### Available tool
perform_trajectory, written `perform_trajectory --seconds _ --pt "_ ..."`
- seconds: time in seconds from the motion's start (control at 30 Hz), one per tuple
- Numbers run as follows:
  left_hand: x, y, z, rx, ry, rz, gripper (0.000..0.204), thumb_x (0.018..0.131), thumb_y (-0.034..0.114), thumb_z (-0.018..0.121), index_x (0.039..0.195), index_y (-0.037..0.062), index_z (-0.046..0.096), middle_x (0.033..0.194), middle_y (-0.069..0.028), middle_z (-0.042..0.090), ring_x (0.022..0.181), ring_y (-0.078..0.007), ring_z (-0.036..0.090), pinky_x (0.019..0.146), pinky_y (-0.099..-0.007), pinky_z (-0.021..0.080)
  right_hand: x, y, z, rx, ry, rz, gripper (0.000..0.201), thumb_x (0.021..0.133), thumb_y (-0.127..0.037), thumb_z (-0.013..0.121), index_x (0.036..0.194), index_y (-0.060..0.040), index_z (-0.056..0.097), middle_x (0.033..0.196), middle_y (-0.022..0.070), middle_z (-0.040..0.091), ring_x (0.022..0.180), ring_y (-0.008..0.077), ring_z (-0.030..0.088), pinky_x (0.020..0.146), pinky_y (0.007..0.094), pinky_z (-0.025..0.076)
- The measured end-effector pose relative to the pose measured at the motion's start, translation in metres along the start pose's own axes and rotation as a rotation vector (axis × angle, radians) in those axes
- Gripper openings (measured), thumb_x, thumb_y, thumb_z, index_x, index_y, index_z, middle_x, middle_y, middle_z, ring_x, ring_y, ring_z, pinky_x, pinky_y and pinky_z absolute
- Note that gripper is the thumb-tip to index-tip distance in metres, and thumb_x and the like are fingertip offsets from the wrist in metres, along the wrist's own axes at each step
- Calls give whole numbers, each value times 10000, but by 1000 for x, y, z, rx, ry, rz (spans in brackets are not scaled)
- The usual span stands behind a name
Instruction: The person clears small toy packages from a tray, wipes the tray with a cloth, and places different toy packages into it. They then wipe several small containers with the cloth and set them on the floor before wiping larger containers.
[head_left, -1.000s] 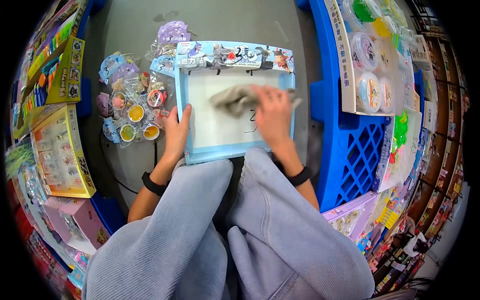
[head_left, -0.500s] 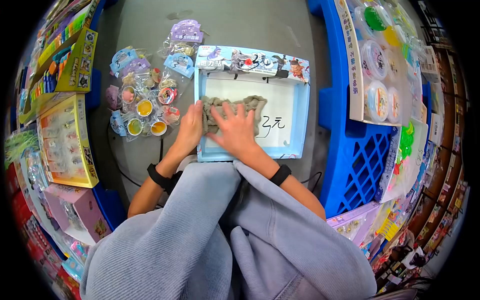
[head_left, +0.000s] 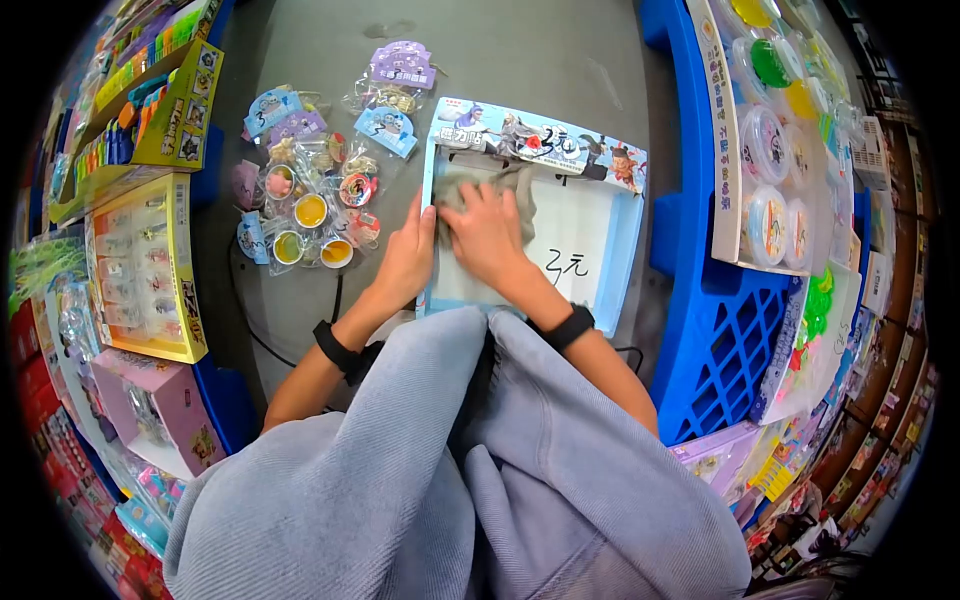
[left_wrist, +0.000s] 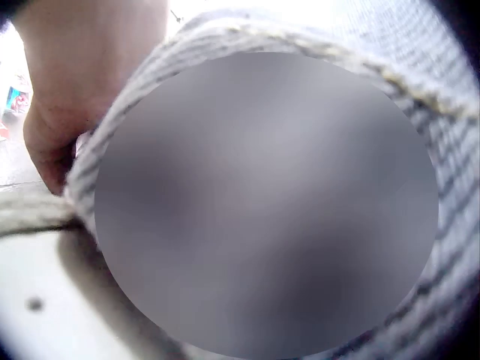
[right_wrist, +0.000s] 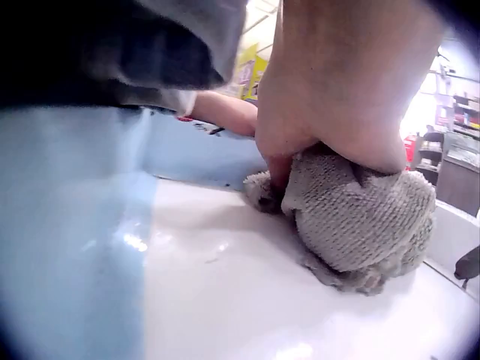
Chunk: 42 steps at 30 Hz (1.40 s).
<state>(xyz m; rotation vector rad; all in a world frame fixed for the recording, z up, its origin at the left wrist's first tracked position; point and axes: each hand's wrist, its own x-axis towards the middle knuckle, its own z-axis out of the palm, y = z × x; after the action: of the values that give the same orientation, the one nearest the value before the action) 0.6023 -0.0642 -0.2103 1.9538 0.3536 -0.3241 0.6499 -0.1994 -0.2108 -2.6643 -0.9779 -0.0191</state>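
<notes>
A shallow light-blue box with a white floor and a printed front panel lies in front of the knees. My right hand presses a bunched grey-brown cloth against the floor near the left wall, fingers spread over it. In the right wrist view the cloth bulges under the right hand. The left hand holds the left wall, thumb at the rim and fingers outside. The left wrist view shows part of a hand behind grey fabric. Black handwriting shows on the box floor.
Bagged small toys with round cups lie left of the box on the grey surface. At the right stands a blue plastic crate beside packaged goods. A yellow display box stands at the left, and a black cable runs below the bags.
My right hand has carried the cloth from the right part of the box to its left part, then slightly farther from me. The left hand stays at the left wall. The head view has shifted.
</notes>
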Motion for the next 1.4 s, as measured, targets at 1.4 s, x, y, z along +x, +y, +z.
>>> perform_trajectory --seconds 1.4 --pt "-1 3 4 76 31 48 477 952 328 273 1335 48 318 613 -245 544 591 -419 550 575 -501 390 -69 11 -44 -87 -634 -299 138 635 -164 622 762 -142 673 833 -16 614 847 184 528 772 370 384"
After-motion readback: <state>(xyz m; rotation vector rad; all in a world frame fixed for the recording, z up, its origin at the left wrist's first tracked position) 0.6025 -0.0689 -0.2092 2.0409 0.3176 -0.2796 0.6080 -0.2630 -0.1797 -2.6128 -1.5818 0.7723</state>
